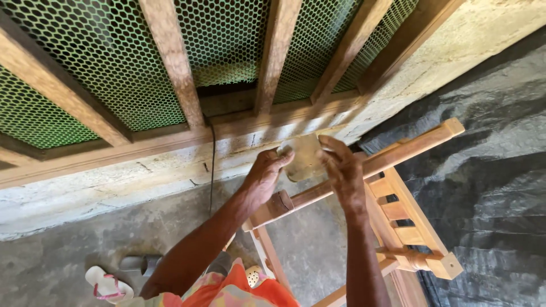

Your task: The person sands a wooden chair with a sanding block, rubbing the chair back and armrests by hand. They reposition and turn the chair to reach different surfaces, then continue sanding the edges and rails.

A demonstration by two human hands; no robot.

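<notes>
Both hands are holding a small worn sheet, probably sandpaper (304, 156), just above the top rail of a wooden frame (398, 150). The left hand (264, 176) is pinching the sheet's left edge, its fingers closed on it and mostly hiding behind the sheet. The right hand (344, 170) is gripping the right edge, the fingers curling over the front. What the sheet really is, is hard telling. The frame is running out of view at the bottom edge. On the concrete floor (68, 239) a sandal (108, 284) is lying, partly hiding behind the left arm. Green mesh (102, 51) is filling the wall behind.
</notes>
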